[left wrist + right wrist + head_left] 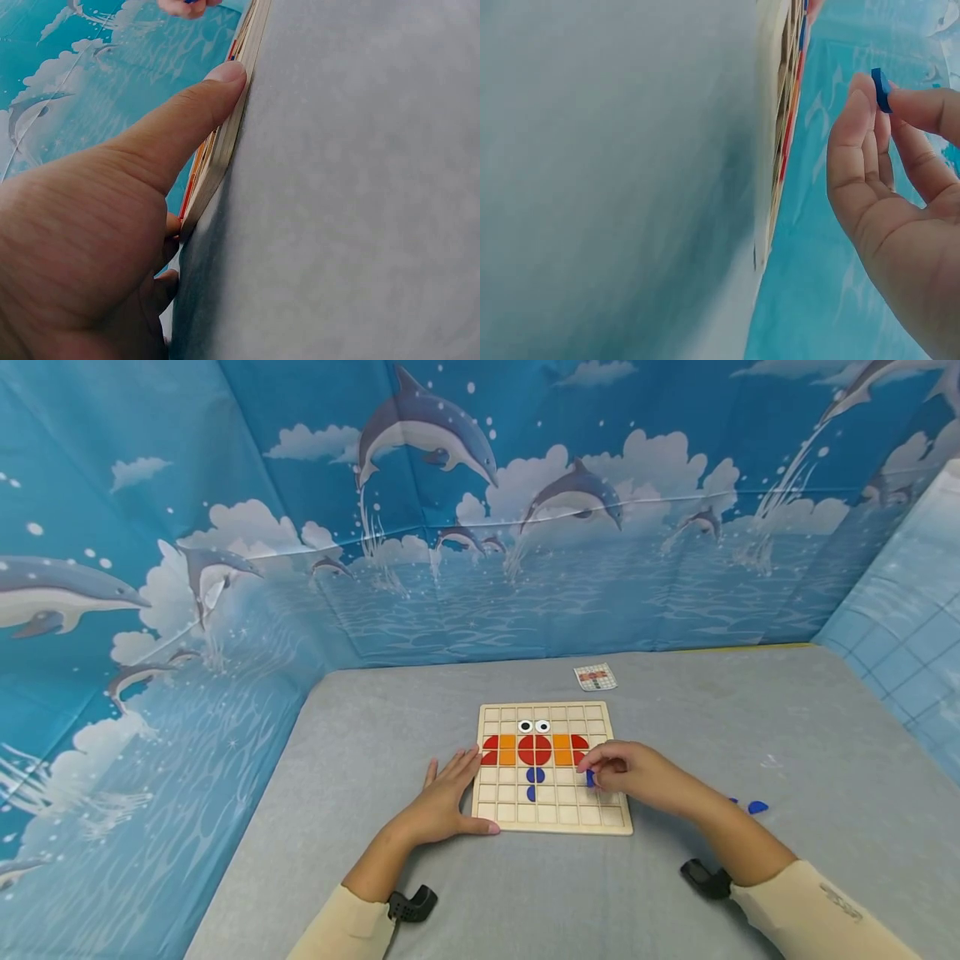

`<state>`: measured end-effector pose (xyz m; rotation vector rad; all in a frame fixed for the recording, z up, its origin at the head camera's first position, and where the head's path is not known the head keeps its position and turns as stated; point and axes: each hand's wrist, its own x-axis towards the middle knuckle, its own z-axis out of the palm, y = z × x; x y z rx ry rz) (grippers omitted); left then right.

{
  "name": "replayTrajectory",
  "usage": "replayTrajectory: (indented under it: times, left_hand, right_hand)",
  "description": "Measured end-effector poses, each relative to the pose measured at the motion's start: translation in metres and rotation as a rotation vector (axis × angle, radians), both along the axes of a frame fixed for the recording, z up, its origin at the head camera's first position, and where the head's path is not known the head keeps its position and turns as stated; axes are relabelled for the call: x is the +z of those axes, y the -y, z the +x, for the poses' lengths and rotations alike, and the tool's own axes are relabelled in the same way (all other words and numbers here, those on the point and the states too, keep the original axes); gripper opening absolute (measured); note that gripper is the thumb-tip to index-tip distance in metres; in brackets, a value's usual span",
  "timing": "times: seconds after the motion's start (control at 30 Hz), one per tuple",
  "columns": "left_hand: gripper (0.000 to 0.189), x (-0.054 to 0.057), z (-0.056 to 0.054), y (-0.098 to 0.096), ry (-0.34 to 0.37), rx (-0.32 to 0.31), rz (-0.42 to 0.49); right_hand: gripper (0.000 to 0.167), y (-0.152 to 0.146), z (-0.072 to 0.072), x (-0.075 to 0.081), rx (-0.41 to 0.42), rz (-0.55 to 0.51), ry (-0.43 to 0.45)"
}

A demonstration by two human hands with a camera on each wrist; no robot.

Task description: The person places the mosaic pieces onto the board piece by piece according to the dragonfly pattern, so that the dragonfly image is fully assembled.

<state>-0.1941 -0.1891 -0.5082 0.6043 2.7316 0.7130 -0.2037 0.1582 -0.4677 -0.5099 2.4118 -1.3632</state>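
A square wooden grid board (551, 827) lies flat on the table. It holds two eye discs (534, 726), red quarter pieces (535, 750), orange squares (507, 750) and several blue pieces (535, 774). The left hand (446, 806) rests against the board's left edge with fingers spread, its thumb along the near edge. Over the right part of the board, the right hand (637, 774) pinches a small blue piece (881, 90) between thumb and fingers. In the right wrist view this piece is edge-on, held apart from the board.
Loose blue pieces (758, 807) lie on the grey tabletop (375, 727) to the right, one partly hidden by the right forearm. Beyond the board sits a small pattern card (595, 677). A dolphin-printed curtain (480, 568) borders the table at the back and left.
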Motion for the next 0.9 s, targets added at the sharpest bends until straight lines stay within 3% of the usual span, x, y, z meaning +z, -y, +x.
replayTrajectory:
  times: [0.27, 0.63, 0.9]
  left_hand:
    - [0.119, 0.0, -0.001, -0.001, 0.002, 0.004, -0.003]
    - [0.118, 0.0, -0.001, 0.0, 0.0, 0.003, -0.015]
    - [0.119, -0.002, -0.001, 0.001, -0.009, -0.006, -0.017]
  right_hand:
    - [0.023, 0.021, -0.008, -0.004, 0.045, -0.017, -0.02]
    - [0.011, 0.055, -0.012, -0.007, 0.033, 0.102, -0.004]
    - [0.009, 0.064, -0.012, -0.009, 0.041, 0.143, -0.016]
